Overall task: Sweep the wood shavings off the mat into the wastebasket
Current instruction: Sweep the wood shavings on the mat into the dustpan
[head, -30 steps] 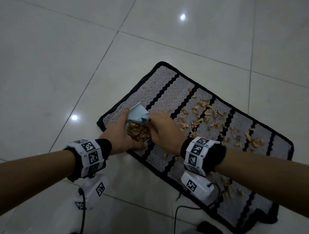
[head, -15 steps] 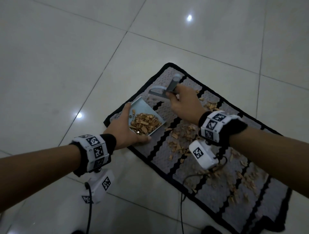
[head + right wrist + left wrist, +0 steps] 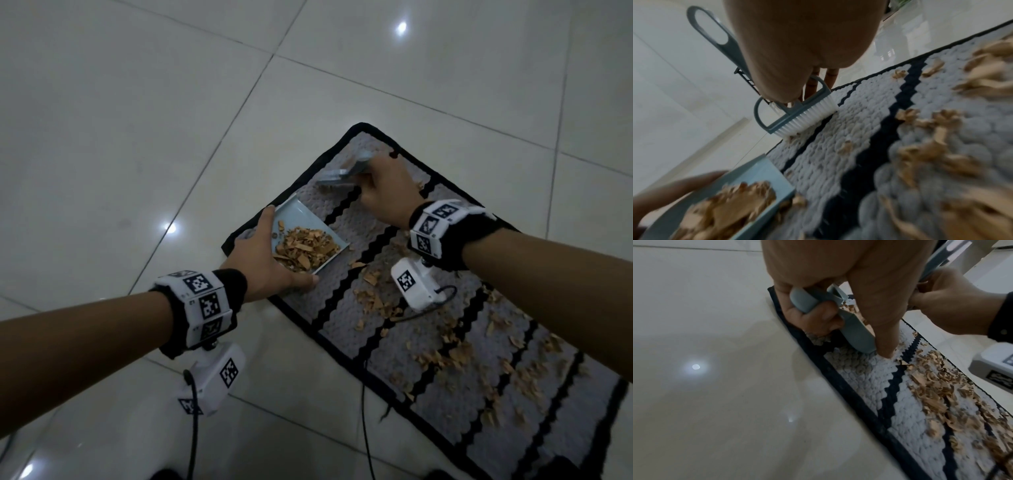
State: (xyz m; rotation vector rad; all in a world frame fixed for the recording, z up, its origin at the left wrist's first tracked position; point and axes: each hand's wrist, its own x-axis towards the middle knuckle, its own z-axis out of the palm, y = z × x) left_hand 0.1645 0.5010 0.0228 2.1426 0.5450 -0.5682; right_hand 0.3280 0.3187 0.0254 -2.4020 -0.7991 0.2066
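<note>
A grey mat (image 3: 346,301) with black zigzag stripes lies on the tiled floor, strewn with tan wood shavings (image 3: 455,353). My left hand (image 3: 263,260) grips a light blue dustpan (image 3: 301,219) at the mat's left corner; the pan holds a heap of shavings (image 3: 305,250). Its handle (image 3: 805,300) sits in my curled fingers. My right hand (image 3: 383,192) holds a small grey-blue brush (image 3: 342,171) near the mat's far corner, its white bristles (image 3: 807,120) down on the mat. No wastebasket is in view.
Glossy pale floor tiles (image 3: 137,137) surround the mat on the left and far sides. Cables (image 3: 195,438) hang from both wrist cameras toward the bottom edge. Shavings are thickest on the mat's right half (image 3: 937,386).
The dustpan, tipped up a second ago, now lies flat on the mat. My right hand has carried the brush away from the pan to the mat's far corner.
</note>
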